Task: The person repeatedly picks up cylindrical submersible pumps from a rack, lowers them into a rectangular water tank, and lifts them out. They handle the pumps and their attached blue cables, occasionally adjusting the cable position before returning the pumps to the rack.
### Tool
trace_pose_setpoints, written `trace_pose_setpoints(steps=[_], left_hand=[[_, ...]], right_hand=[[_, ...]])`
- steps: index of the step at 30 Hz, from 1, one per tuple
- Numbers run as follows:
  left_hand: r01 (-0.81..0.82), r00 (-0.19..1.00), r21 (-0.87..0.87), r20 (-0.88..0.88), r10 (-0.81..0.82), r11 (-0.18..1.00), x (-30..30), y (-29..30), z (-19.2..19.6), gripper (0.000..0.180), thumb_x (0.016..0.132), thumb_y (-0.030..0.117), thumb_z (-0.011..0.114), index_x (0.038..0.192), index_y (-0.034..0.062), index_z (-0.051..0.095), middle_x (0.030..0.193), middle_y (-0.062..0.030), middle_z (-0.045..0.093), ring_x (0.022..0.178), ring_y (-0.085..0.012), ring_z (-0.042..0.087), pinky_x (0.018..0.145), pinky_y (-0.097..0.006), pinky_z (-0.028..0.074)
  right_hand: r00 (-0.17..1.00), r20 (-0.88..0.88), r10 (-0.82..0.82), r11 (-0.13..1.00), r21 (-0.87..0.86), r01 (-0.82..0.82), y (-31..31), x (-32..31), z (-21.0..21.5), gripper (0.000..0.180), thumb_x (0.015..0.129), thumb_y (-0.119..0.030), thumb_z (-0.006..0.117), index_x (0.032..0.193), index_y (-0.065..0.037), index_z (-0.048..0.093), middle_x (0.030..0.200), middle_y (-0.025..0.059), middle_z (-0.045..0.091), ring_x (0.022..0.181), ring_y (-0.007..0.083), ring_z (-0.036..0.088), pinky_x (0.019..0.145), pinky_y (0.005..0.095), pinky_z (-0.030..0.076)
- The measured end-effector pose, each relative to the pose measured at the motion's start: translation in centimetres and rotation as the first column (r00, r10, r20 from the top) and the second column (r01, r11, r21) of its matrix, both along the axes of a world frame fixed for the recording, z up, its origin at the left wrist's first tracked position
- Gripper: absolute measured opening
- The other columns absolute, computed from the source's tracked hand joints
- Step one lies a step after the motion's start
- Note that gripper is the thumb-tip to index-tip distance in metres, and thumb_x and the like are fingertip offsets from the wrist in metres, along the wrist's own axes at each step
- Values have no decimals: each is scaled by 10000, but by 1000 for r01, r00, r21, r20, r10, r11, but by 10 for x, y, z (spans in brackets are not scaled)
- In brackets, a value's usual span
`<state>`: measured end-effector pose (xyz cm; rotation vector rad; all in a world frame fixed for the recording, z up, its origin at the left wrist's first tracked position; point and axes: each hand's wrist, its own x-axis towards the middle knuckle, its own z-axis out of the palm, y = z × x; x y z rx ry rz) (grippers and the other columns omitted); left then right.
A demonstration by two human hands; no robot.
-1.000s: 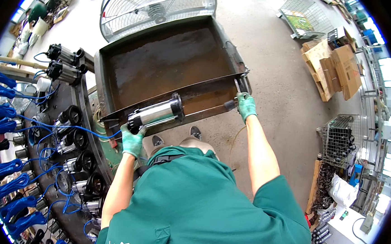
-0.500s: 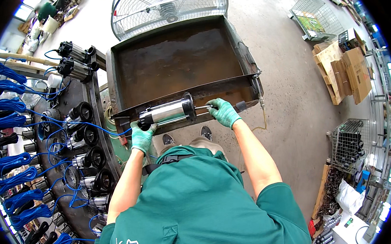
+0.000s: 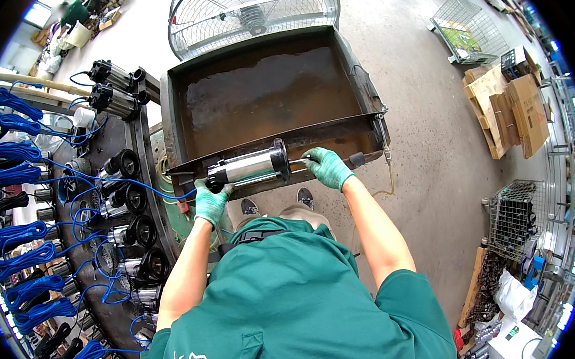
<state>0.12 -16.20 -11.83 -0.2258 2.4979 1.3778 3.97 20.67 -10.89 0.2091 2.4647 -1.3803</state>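
A silver cylindrical pump motor (image 3: 248, 167) with black ends lies on its side along the near edge of a dark metal tank (image 3: 162, 114). My left hand (image 3: 210, 202), in a green glove, grips its left black end from the near side, beside a blue cable (image 3: 147, 187). A thin metal shaft (image 3: 298, 161) sticks out of the motor's right end. My gloved right hand (image 3: 329, 168) is closed around the outer part of that shaft, and its fingertips partly hide it. Brown water (image 3: 267, 91) fills much of the tank.
Several similar motors (image 3: 125, 163) stand on a dark bench at the left, with blue cable coils (image 3: 11, 173) along it. Behind the tank is a large round fan (image 3: 252, 17). Cardboard (image 3: 527, 113) and wire cages (image 3: 515, 215) stand at the right.
The whole view has shifted slightly. Both hands keep their places on the motor and its shaft, with no clear change of grip.
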Motion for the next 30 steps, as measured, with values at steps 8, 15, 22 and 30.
trace_pose_setpoints(steps=[8,15,22,30], left_hand=[[14,1000,5,-22,-14,1000,-2,-7,-15,620,831,141,896,1233,6,444,1066,-104,666,935,-183,621,871,-326,535],[-25,1000,98,16,23,995,-1,-1,-2,601,818,177,905,1178,8,454,1071,-103,684,925,-188,637,855,-337,554],[-21,999,70,38,19,997,-1,4,6,558,837,133,887,1197,20,476,1068,-95,701,937,-172,650,866,-335,550],[-33,999,109,44,29,993,0,0,0,570,826,123,897,1198,16,479,1066,-107,708,935,-184,655,871,-345,548]], right_hand=[[986,165,-22,975,-217,57,8,-3,-12,325,1029,-276,618,1226,-36,716,866,109,683,722,246,662,672,379,547],[865,448,-226,555,-671,492,-5,4,-18,335,1084,-265,490,1337,-92,624,678,-41,417,536,76,380,465,257,296],[841,488,-234,573,-629,524,-11,-1,-7,380,1099,-422,470,1239,-107,629,586,-59,352,422,78,297,397,266,234],[844,486,-228,947,-92,309,-9,-21,0,776,1051,-671,406,966,41,702,624,153,631,433,247,620,422,398,508]])
